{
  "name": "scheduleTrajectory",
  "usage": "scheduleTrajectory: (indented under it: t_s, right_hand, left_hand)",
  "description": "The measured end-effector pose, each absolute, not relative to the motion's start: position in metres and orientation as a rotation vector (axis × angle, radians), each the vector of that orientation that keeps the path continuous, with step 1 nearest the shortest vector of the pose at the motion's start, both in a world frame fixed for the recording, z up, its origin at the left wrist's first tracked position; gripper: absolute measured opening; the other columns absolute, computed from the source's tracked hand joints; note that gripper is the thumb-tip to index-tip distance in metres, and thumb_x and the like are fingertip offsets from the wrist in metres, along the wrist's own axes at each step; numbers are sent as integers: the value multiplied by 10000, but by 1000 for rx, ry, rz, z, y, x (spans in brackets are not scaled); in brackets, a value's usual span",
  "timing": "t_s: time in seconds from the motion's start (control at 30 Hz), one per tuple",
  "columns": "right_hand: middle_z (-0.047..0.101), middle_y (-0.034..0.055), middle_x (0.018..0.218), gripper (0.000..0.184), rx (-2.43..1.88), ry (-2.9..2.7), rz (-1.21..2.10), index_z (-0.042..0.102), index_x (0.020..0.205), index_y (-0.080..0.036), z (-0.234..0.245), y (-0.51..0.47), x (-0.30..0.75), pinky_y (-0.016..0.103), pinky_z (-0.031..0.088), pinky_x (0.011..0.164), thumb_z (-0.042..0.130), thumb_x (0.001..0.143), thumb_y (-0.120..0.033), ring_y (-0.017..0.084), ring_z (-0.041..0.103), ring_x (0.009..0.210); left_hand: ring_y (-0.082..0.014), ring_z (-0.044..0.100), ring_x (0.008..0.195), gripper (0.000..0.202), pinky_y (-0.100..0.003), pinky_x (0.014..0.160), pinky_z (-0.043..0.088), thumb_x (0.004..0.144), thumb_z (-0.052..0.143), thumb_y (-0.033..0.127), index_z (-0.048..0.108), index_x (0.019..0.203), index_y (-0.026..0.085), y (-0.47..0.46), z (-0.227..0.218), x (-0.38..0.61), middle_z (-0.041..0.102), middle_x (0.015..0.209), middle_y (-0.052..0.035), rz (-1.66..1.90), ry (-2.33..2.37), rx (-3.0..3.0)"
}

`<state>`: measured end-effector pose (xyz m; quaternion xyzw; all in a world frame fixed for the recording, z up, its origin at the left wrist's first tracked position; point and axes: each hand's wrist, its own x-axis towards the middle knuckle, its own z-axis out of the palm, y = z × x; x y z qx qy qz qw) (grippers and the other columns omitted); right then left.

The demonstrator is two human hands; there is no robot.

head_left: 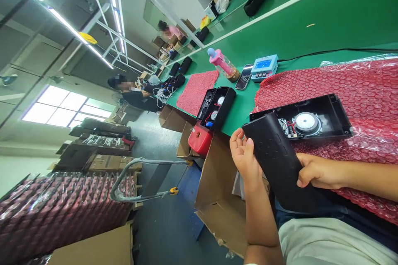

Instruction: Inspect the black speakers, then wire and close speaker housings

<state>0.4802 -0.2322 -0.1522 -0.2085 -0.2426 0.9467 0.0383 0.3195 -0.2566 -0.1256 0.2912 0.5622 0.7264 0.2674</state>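
Note:
A black plastic speaker cover [275, 157] is held tilted above my lap, between both hands. My left hand [244, 153] is closed on its upper left end, thumb up along the edge. My right hand [314, 172] grips its right edge lower down, fingers partly hidden. Just beyond the cover, an open black speaker housing [337, 122] rests on red bubble wrap [311, 85]. Inside it show a round white-backed speaker driver [306, 123] and red and black wires. The cover hides the left part of this housing.
Another open speaker housing [228, 103] lies near the table edge. Behind are a pink-capped bottle [225, 66], a phone [244, 76] and a blue meter [265, 67] with a cable. Cardboard boxes [214, 174] and a red case [200, 138] stand below the edge. Two people sit farther along.

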Motion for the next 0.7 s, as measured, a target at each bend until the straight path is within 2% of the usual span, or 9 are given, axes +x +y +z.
scheduleTrajectory:
  t_s: [0.17,0.27,0.43,0.6,0.7]
  right_hand:
    - [712,54,826,593,-619,-612,2927,651,1023,-145,-157,-226,482,301,513,662,617,433,-184,205,656,673]
    - [710,80,838,538,-493,-591,2961,657,1017,-119,-164,-223,483,318,517,709,632,495,-247,216,666,715]
    - [709,118,849,498,-418,-675,2952,664,998,-83,-173,-222,483,335,521,781,677,604,-387,233,675,785]
    - [716,110,882,465,-533,-569,2999,674,935,-103,-172,-224,484,324,524,830,632,678,-489,225,677,835]
    - [717,120,883,445,-550,-523,3010,680,929,-99,-172,-225,485,333,523,845,589,684,-459,237,679,844]
  left_hand:
    - [-143,607,1022,401,-270,918,477,679,791,253,604,1032,273,-260,-115,324,629,1081,-16,1962,1427,736]
    - [-150,612,1025,347,-300,923,491,720,750,238,605,1031,287,-265,-107,326,639,1103,-14,1930,1355,729]
    - [-137,609,1041,287,-277,935,485,743,723,215,637,1002,302,-270,-97,335,662,1100,4,1951,1281,750]
    - [-165,601,1072,298,-325,974,473,740,732,232,635,1013,304,-270,-97,348,657,1129,-2,1976,1306,797]
    - [-181,592,1106,334,-368,1008,454,744,728,241,606,1047,311,-268,-100,348,647,1148,-6,1974,1335,823]
